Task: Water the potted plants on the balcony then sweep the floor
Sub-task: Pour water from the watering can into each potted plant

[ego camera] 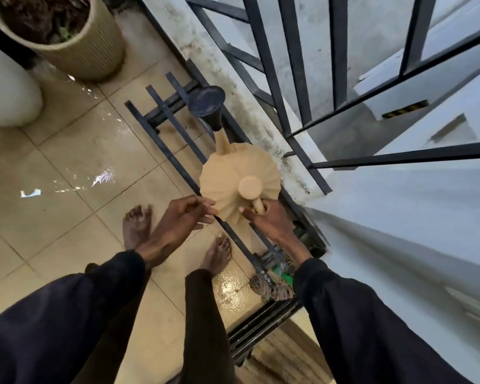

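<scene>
A beige ribbed watering can (233, 173) with a dark rose head (207, 102) hangs over a low black metal rack (161, 112) beside the balcony wall. My right hand (269, 221) is closed around the can's handle at its near side. My left hand (182, 217) hovers just left of the can's body, fingers curled and apart, holding nothing. A beige ribbed pot (75, 45) with dark soil and a few small green leaves stands at the top left. The tiled floor (75, 162) is wet and shiny.
A black railing (297, 79) and a white ledge run along the right. A white rounded pot (6, 92) stands at the left edge. Under my right forearm lie a mop head (272, 289) and something green. My bare feet (136, 225) stand on the tiles.
</scene>
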